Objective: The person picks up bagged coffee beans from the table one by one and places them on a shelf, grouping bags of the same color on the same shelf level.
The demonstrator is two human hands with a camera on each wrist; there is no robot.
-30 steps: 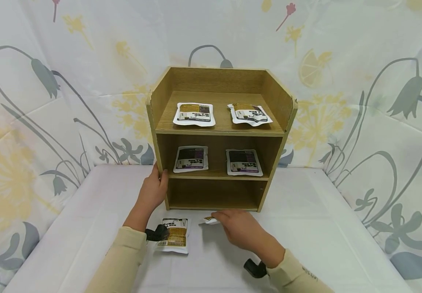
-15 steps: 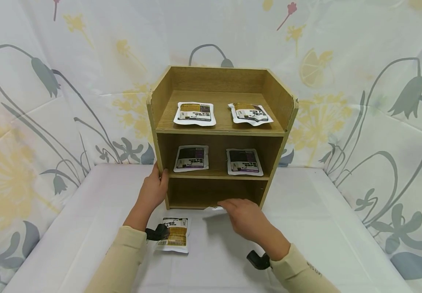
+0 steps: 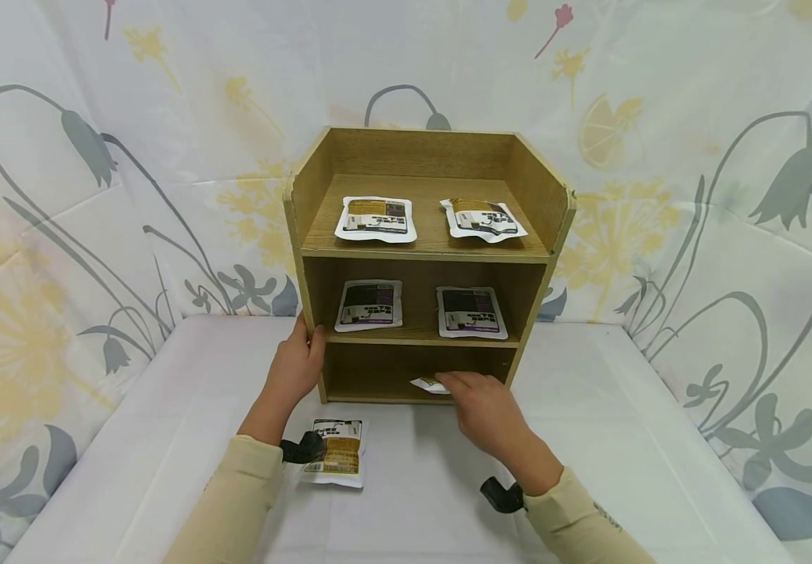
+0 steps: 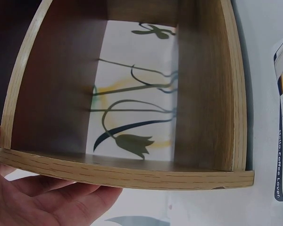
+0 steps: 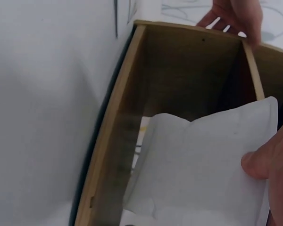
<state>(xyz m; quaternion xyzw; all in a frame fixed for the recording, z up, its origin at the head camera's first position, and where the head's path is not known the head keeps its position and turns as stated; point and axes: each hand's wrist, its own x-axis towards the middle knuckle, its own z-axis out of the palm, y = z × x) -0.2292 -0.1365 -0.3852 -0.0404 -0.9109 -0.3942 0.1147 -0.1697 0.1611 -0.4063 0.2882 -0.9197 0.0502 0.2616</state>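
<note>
A small wooden shelf unit (image 3: 421, 254) stands against the back cloth. My left hand (image 3: 295, 362) holds its left side panel, with the fingers (image 4: 80, 200) along the outside and the thumb near the front edge. My right hand (image 3: 485, 411) pinches a white coffee sachet (image 5: 203, 160) by one edge, thumb on its plain side. The sachet (image 3: 430, 385) is at the mouth of the bottom compartment, mostly foreshortened in the head view. Another coffee sachet (image 3: 338, 454), white with a brown-gold label, lies on the table near my left wrist, partly behind a black wrist mount.
On the top shelf lie two gold-labelled sachets, a left one (image 3: 376, 219) and a right one (image 3: 483, 220). The middle shelf bears two dark-labelled sachets, left (image 3: 370, 305) and right (image 3: 471, 312). A white cloth covers the table (image 3: 617, 439); a flower-printed cloth (image 3: 201, 157) hangs behind.
My right hand has moved forward and slightly right with the sachet, from above the table to the bottom compartment's opening. The left hand stays on the side panel.
</note>
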